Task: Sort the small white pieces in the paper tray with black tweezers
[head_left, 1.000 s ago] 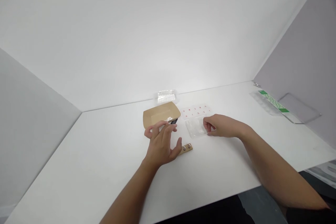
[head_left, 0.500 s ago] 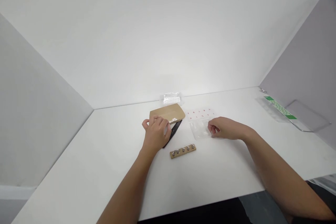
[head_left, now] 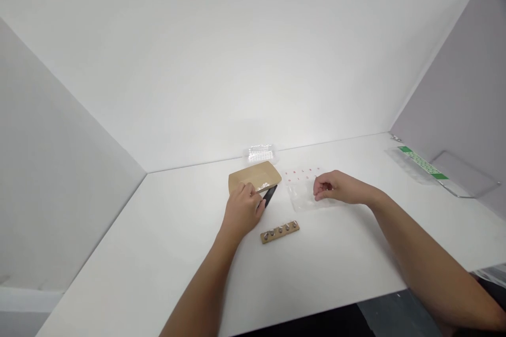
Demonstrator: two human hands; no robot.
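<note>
My left hand [head_left: 244,205] is at the front edge of a shallow brown tray [head_left: 253,174] with small clear pieces in it. Its fingers are curled, and whatever they may hold is hidden. Partly behind that hand lies a slim black object [head_left: 270,195]. My right hand [head_left: 330,187] is pinched closed above a clear plastic box [head_left: 302,197] with an open lid [head_left: 302,174] printed with red figures. What sits between those fingertips is too small to make out. Nearer to me, apart from both hands, lies a brown strip [head_left: 280,232] bearing several small round metallic pieces.
A clear package with shiny contents [head_left: 261,153] stands against the back wall. At the right lie a clear bag with a green printed header [head_left: 422,162] and a bent metal wire frame [head_left: 458,196]. White side panels border the white table [head_left: 177,221].
My left hand has shifted slightly right and toward me, and its fingers have curled in more. My right hand has lifted a little above the clear box. The view has tilted slightly.
</note>
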